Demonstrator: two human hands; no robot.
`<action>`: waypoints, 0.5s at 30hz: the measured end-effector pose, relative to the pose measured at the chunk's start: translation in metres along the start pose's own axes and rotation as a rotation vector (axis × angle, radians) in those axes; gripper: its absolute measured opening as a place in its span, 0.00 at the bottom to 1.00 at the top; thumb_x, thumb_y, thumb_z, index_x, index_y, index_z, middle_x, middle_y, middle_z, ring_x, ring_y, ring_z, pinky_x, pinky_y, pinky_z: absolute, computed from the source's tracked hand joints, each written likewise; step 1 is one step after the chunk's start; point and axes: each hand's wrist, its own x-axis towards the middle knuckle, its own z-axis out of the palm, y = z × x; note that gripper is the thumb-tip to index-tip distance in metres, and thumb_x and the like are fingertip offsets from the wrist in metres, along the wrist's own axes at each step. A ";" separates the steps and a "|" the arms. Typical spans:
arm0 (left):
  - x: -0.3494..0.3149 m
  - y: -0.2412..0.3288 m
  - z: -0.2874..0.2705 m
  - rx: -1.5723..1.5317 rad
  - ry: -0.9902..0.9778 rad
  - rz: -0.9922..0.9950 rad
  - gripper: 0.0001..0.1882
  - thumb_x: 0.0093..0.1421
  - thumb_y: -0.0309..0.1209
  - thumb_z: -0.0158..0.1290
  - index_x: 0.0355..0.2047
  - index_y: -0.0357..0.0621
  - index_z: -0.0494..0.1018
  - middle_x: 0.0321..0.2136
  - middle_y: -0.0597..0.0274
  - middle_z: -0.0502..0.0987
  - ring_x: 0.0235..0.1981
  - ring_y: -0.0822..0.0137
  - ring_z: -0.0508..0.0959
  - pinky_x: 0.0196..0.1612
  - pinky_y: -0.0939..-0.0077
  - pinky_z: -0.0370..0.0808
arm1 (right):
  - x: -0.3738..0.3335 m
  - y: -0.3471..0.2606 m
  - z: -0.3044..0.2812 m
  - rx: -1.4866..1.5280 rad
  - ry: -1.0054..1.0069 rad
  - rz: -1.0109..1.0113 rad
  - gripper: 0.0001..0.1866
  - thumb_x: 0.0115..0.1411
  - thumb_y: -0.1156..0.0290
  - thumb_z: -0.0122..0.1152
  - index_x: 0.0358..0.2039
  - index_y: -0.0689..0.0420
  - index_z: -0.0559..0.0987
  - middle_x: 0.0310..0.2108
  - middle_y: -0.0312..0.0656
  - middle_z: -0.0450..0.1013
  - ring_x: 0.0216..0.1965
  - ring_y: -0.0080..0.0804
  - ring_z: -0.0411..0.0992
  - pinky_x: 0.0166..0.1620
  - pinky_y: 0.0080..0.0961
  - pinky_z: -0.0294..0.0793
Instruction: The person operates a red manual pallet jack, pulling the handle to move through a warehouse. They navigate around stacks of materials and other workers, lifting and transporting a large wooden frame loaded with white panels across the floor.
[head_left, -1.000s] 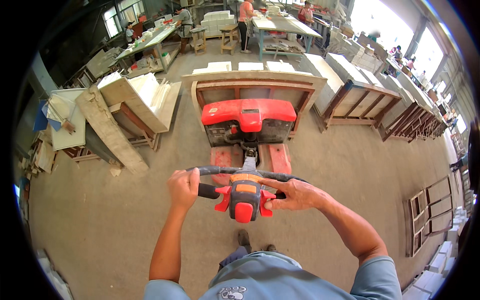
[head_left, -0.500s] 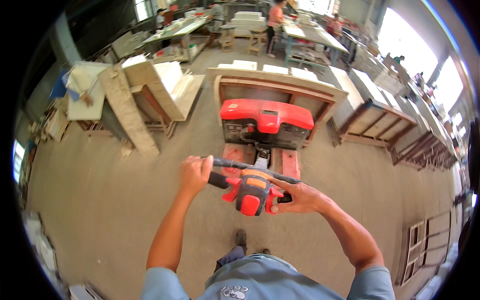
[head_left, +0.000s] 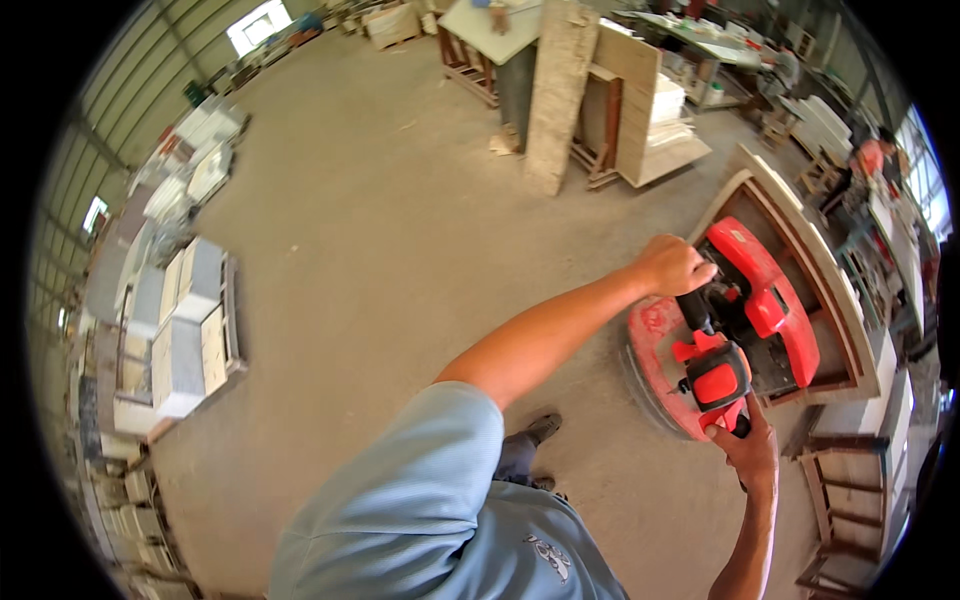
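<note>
A wide stretch of bare, dusty concrete floor [head_left: 380, 250] is lying open from the centre out toward nine and eleven o'clock, running up to racks of pale stone slabs [head_left: 180, 330] along the nine o'clock edge. At twelve to one o'clock, tall stone slabs [head_left: 560, 90] are leaning upright against wooden frames, closing that side. At three o'clock a wooden crate frame [head_left: 810, 260] is boxing in the red pallet truck [head_left: 760, 300], and more wooden frames [head_left: 840, 490] are crowding the four o'clock edge, so free room is lying mostly to the left.

The truck's handle head [head_left: 715, 375], red and black moulded plastic with rounded grips, is sitting at three to four o'clock. The left hand [head_left: 672, 265] is closing in a fist around the upper black grip, arm stretching fully across the view. The right hand [head_left: 745, 450] is wrapping the lower grip from below, fingers closed on it. The truck's body is smooth, glossy red, standing just beyond the handle inside the crate frame.
</note>
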 end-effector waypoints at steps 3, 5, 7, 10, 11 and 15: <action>-0.010 -0.003 0.000 0.018 -0.015 -0.059 0.26 0.62 0.50 0.47 0.17 0.45 0.79 0.19 0.47 0.78 0.25 0.43 0.79 0.35 0.50 0.75 | -0.002 -0.005 0.010 -0.062 0.011 -0.007 0.48 0.45 0.60 0.76 0.67 0.53 0.64 0.31 0.43 0.79 0.30 0.31 0.76 0.37 0.29 0.75; -0.017 -0.003 0.004 0.024 -0.031 -0.088 0.26 0.62 0.49 0.47 0.17 0.45 0.79 0.19 0.47 0.78 0.26 0.43 0.79 0.35 0.50 0.75 | -0.002 0.010 0.020 -0.075 0.067 -0.080 0.48 0.45 0.60 0.75 0.67 0.53 0.64 0.30 0.46 0.79 0.30 0.35 0.77 0.37 0.30 0.75; -0.024 -0.002 0.007 0.019 -0.051 -0.095 0.25 0.61 0.49 0.48 0.17 0.45 0.79 0.19 0.48 0.78 0.26 0.43 0.79 0.36 0.50 0.75 | -0.004 0.022 0.034 -0.110 0.124 -0.130 0.48 0.45 0.59 0.75 0.67 0.53 0.64 0.31 0.48 0.79 0.31 0.40 0.78 0.37 0.31 0.75; -0.038 -0.002 0.011 0.026 -0.031 -0.088 0.24 0.61 0.48 0.48 0.17 0.46 0.79 0.19 0.48 0.78 0.25 0.43 0.79 0.36 0.50 0.75 | -0.009 0.036 0.053 -0.138 0.194 -0.228 0.49 0.45 0.57 0.76 0.67 0.52 0.64 0.31 0.51 0.79 0.32 0.45 0.78 0.37 0.34 0.75; -0.042 -0.002 0.012 0.017 -0.033 -0.085 0.24 0.61 0.48 0.48 0.17 0.46 0.79 0.19 0.48 0.78 0.25 0.43 0.79 0.36 0.51 0.75 | -0.012 0.038 0.058 -0.143 0.215 -0.266 0.49 0.44 0.56 0.76 0.67 0.52 0.64 0.31 0.51 0.79 0.32 0.47 0.78 0.37 0.35 0.75; -0.052 -0.003 0.011 -0.003 -0.014 -0.032 0.25 0.62 0.48 0.47 0.16 0.45 0.79 0.18 0.47 0.78 0.24 0.44 0.79 0.36 0.51 0.75 | -0.025 0.027 0.064 -0.151 0.225 -0.128 0.39 0.42 0.52 0.77 0.53 0.55 0.74 0.29 0.50 0.78 0.32 0.47 0.78 0.37 0.38 0.75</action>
